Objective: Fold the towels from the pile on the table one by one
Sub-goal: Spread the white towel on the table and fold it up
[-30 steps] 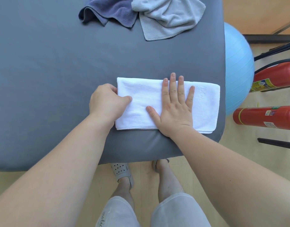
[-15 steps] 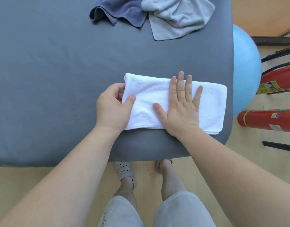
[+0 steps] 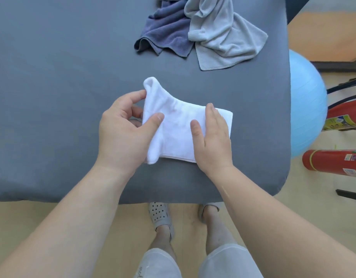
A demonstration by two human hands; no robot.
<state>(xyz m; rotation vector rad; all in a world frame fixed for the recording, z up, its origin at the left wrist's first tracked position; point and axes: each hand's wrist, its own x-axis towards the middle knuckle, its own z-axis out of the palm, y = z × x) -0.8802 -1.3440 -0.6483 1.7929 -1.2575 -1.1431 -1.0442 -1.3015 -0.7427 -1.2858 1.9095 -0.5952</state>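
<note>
A white towel [image 3: 178,129], folded into a strip, lies near the front edge of the grey table [image 3: 58,97]. My left hand [image 3: 123,133] pinches its left end, thumb on top and fingers under it, and holds that end raised off the table and turned over toward the right. My right hand [image 3: 212,139] rests on the towel's right part, with its thumb spread onto the cloth. At the table's far side lies the pile: a crumpled dark blue towel [image 3: 167,35] and a light grey towel [image 3: 219,35] overlapping it.
The table's right edge runs close to the towel's right end. Beyond it sit a light blue exercise ball [image 3: 305,103] and two red fire extinguishers [image 3: 333,163] on the wooden floor. My legs and shoes show below the table's front edge.
My left hand has gripped the towel's left end and lifted it up and over toward the right. My right hand has turned from lying flat to resting more on its edge.
</note>
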